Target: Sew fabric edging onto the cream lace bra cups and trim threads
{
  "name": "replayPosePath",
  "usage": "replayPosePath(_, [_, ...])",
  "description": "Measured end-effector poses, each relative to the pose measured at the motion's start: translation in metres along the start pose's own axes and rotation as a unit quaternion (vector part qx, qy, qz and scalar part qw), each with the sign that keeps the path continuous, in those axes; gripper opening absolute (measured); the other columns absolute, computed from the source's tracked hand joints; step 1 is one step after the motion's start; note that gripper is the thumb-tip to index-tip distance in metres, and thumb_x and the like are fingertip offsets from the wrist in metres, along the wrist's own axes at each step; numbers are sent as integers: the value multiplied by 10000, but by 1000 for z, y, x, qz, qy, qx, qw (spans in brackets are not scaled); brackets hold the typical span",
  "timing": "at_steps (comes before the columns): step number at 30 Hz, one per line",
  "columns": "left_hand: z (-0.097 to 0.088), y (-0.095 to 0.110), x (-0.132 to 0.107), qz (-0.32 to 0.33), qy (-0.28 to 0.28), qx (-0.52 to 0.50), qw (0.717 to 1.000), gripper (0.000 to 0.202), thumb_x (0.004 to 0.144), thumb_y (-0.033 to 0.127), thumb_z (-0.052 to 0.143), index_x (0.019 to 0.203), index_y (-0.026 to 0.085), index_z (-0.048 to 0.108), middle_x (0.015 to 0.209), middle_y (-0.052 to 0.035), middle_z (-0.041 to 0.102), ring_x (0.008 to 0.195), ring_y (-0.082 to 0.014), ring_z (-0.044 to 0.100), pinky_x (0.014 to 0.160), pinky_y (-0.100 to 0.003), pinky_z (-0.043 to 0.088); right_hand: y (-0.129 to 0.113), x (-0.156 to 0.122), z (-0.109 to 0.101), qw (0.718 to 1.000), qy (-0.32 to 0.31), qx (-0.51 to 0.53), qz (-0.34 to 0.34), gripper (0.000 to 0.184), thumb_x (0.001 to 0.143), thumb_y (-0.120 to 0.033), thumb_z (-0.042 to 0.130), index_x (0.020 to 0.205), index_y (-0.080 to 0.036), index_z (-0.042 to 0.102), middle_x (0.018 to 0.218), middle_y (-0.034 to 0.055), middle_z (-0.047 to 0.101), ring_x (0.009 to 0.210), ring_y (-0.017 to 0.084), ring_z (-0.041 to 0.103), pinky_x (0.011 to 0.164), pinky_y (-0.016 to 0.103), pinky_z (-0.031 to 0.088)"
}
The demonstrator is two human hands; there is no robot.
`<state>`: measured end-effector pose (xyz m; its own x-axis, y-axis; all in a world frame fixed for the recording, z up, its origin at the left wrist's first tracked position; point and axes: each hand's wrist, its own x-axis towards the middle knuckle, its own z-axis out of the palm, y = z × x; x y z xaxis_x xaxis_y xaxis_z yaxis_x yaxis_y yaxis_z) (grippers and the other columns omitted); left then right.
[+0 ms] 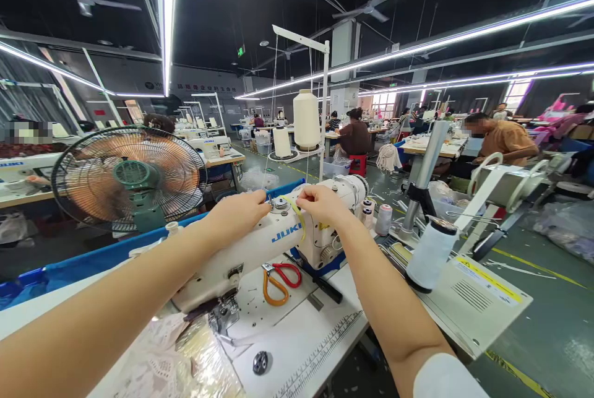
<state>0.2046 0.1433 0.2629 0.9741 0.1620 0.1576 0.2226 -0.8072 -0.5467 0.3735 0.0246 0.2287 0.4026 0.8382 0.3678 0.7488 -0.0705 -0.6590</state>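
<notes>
1. The white sewing machine (pixel 250 240) lies beneath both hands, its long arm running slantwise from the needle end, below the left forearm, up to the handwheel end, beyond and to the right of the right hand
2. The white thread stand (pixel 326 107) rises behind the hands, with a large cone (pixel 307 119) above and beyond the right fingertips and a smaller cone (pixel 281 142) above the gap between the hands
3. The left hand (pixel 245 207) reaches across the machine's top, thumb and fingers drawn together at the fittings; the right hand (pixel 320 201) faces it, fingers curled in and tips brought together – whether either grips anything, I cannot tell
4. The scissors (pixel 276 303), with one orange and one red loop, lie on the machine bed below the gap between the hands
5. A looped yellow strip (pixel 304 234) hangs over the machine arm, just left of the right fingertips
6. The relation that seems to matter most: a small metal disc (pixel 281 203) sits on the machine's top between the hands, just right of the left fingertips – the left is the nearer hand
7. Fine thread (pixel 266 169) drops towards the left fingertips; its end and path there are too thin to follow, and the left forearm hides part of the needle end
</notes>
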Motion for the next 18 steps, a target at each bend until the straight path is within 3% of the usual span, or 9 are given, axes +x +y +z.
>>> replayPosePath(5, [5,-1,6,18,-25,14,999,237,902,97,441,925,150,670,969,-109,615,681,-218,643,536,-306,431,-9,15,4,987,-5,-154,45,120,782,-123,554,722,-166,648,744,21,658,683,143,543,570,246,352])
replayPosePath(10, [8,-1,7,12,-35,8,999,258,912,90,423,987,136,665,1003,-123,611,740,-246,670,589,-332,483,-13,35,7,963,-58,-257,52,99,890,-190,589,843,-146,665,867,41,692,797,159,630,692,281,481])
replayPosePath(14, [10,-1,7,-2,-37,-5,999,254,925,109,426,990,145,669,995,-117,616,756,-244,680,614,-335,495,-27,62,15,944,-110,-308,35,157,939,-287,603,919,-146,668,957,43,698,879,162,658,799,340,537])
replayPosePath(18, [12,-3,6,-21,-32,-26,999,261,936,137,421,959,152,680,944,-106,620,751,-226,677,622,-318,496,-56,68,26,926,-138,-351,-8,111,906,-222,628,965,-159,697,1028,69,719,956,193,670,826,348,535])
